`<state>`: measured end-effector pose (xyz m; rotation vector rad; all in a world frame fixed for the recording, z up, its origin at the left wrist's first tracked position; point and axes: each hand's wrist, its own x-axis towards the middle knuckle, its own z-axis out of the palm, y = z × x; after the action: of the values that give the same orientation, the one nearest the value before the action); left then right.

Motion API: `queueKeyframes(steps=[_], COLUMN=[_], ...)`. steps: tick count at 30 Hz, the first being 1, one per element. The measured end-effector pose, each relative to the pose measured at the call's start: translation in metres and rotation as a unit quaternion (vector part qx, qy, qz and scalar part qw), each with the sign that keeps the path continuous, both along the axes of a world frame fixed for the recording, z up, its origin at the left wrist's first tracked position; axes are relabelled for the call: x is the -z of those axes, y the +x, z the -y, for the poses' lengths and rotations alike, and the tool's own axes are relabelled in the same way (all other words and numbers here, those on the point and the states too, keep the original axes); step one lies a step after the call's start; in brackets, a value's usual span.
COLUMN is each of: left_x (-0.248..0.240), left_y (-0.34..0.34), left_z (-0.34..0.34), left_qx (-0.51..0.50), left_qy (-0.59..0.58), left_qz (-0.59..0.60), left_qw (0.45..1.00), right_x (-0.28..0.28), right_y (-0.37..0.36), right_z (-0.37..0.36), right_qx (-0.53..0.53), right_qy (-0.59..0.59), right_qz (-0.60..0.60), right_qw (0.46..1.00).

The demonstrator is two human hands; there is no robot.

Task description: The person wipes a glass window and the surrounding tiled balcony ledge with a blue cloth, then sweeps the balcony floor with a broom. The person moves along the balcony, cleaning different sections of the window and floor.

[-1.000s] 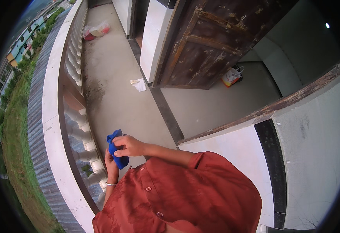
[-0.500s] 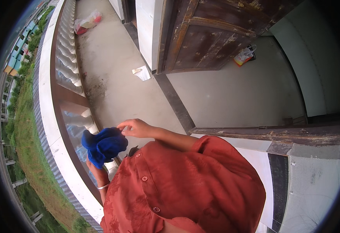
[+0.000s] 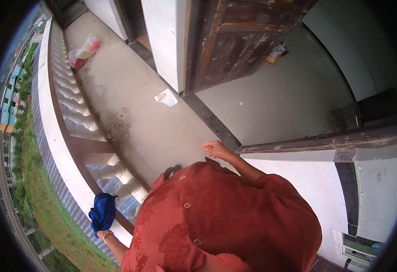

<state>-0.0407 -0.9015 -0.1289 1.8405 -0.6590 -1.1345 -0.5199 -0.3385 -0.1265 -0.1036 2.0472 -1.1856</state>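
Observation:
A crumpled blue cloth is in my left hand, whose fingers are closed around its lower end. The cloth is at the white top of the balcony railing; whether it rests on it or hangs just above I cannot tell. A light bracelet circles my left wrist. My right hand is held out over the balcony floor, apart from the cloth, with its fingers curled and nothing seen in them.
White balusters line the railing, with grass and a road below outside. Ahead on the floor lie a white paper and a plastic bag. To the right, a worn brown door stands open beside a doorway.
My left hand has carried the blue cloth left and nearer to me, onto or over the railing top. My right hand has left the cloth and moved right. My view has shifted.

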Motion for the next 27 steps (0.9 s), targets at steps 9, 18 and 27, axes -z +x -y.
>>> queueKeyframes(steps=[9,18,27], left_x=[0.036,-0.022,0.077], left_y=[0.009,-0.070,-0.325], left_z=[0.016,-0.023,-0.178], left_qx=[0.031,0.054,0.602], left_qy=[-0.005,-0.033,-0.107], left_qz=[0.059,0.465,0.237], left_qw=[0.998,0.883,0.755], right_x=[0.040,-0.010,0.007], right_y=[0.038,0.038,0.032], right_z=[-0.033,0.003,-0.040], right_qx=[-0.085,-0.091,-0.029], right_qy=[0.032,0.122,0.122], right_qz=[0.013,-0.103,-0.020], right_qw=[0.996,0.983,0.992])
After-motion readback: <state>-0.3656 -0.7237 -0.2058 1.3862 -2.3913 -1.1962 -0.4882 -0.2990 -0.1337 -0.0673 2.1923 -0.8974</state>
